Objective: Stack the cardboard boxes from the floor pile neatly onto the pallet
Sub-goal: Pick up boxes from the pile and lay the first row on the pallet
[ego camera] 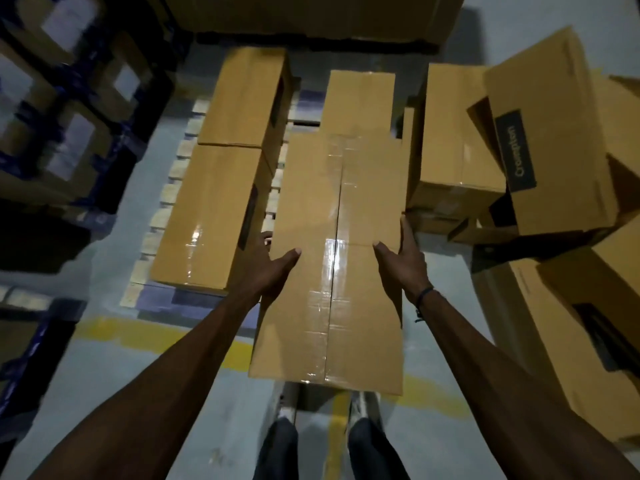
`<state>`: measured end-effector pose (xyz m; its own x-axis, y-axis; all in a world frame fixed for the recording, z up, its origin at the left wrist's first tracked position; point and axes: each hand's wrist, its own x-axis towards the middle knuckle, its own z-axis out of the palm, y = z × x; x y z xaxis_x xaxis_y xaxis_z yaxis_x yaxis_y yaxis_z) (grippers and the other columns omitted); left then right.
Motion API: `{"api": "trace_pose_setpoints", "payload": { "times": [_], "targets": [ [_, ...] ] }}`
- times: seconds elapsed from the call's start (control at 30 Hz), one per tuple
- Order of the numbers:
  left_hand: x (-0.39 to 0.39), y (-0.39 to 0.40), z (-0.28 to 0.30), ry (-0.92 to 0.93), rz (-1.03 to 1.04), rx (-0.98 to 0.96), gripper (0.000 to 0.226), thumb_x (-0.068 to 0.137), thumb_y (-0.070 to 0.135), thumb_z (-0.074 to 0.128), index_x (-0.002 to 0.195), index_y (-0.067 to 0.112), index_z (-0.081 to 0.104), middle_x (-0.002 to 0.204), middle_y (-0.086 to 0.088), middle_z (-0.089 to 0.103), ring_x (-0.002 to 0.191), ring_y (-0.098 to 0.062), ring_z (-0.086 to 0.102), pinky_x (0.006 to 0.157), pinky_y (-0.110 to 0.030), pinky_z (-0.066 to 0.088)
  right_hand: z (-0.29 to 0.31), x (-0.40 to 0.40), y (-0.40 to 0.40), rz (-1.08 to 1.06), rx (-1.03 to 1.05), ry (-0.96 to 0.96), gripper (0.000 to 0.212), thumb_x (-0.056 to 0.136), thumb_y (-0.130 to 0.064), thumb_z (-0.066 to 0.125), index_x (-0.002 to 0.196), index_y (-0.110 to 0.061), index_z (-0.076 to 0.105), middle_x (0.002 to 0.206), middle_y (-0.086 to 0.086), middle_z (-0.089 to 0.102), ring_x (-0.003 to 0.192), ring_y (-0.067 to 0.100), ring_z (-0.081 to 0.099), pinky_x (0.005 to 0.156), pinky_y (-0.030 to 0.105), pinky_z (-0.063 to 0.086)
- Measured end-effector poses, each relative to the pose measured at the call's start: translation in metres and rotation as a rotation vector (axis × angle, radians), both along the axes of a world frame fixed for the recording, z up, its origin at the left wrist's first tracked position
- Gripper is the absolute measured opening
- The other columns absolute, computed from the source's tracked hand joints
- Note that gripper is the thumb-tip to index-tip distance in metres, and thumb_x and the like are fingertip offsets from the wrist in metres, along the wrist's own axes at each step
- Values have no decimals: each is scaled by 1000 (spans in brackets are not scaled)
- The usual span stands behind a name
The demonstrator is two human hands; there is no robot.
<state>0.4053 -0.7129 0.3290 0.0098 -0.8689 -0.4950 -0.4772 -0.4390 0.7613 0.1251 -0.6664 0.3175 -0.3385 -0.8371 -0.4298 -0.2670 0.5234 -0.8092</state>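
Note:
I carry a long taped cardboard box (332, 258) in front of me, lengthwise, above the pallet's near edge. My left hand (268, 268) grips its left side with the thumb on top. On the right side my right hand (401, 261) grips it the same way. The wooden pallet (156, 216) lies on the floor ahead. Two boxes (211, 216) (246, 98) lie end to end along its left part, and a third box (360, 102) lies further back in the middle, partly hidden by the carried box.
A loose pile of boxes (550, 133) lies to the right, one tilted with a dark label; more boxes (581, 327) sit at the near right. Blue racks with cartons (69, 98) stand on the left. A large carton (311, 15) is beyond the pallet. Yellow floor line (166, 337) under me.

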Motion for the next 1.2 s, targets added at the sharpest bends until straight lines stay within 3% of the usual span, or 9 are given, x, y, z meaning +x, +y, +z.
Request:
{"api": "trace_pose_setpoints", "payload": {
  "times": [0.13,0.2,0.3,0.53,0.67,0.9,1.1,1.2],
  "targets": [
    [-3,-26,-85,-18,-32,29,79,89,44,78,150,22,33,130,7,49,114,-12,52,90,-29,42,-82,3,-16,-28,25,14,80,100,-34,64,163,-31,14,155,5,47,137,30,48,109,39,39],
    [-1,-37,-129,-21,-53,33,79,87,48,79,148,24,35,129,6,55,117,-16,58,91,-31,45,-121,3,-22,-36,24,23,81,101,-33,64,164,-30,14,155,5,47,137,30,48,110,40,39],
    [1,-47,-185,-32,-86,39,77,88,46,78,148,22,37,131,2,59,114,-18,61,82,-23,47,-172,2,-29,-33,24,42,81,101,-33,64,164,-28,13,157,4,45,139,30,46,111,41,38],
    [9,-60,-273,-35,-63,95,76,88,49,76,146,27,33,122,2,58,109,-22,60,100,-42,51,-256,6,-41,-4,40,33,83,101,-31,64,165,-28,10,157,2,45,137,28,49,98,26,34],
    [14,-68,-303,-14,-69,92,79,89,49,76,150,27,30,128,0,59,114,-24,61,102,-46,51,-289,11,-46,5,57,-9,85,101,-29,63,164,-32,7,159,1,42,134,20,47,102,29,35],
    [18,-70,-331,3,-122,134,87,90,44,76,155,27,21,147,-8,52,126,-29,56,107,-53,48,-324,14,-48,-6,38,-42,85,99,-30,65,163,-37,10,157,-2,45,136,24,49,115,42,42],
    [19,-65,-332,-43,-167,70,87,92,46,73,158,22,21,150,-8,52,129,-29,56,98,-38,47,-327,15,-42,2,87,-64,84,100,-32,63,164,-33,8,158,1,44,138,27,47,117,47,40],
    [20,-56,-328,-52,-176,79,88,93,47,72,159,20,20,152,-10,50,131,-32,55,102,-43,48,-321,17,-26,-6,125,-98,76,101,-26,61,163,-33,16,155,1,48,136,26,49,116,47,40]
  ]
}}
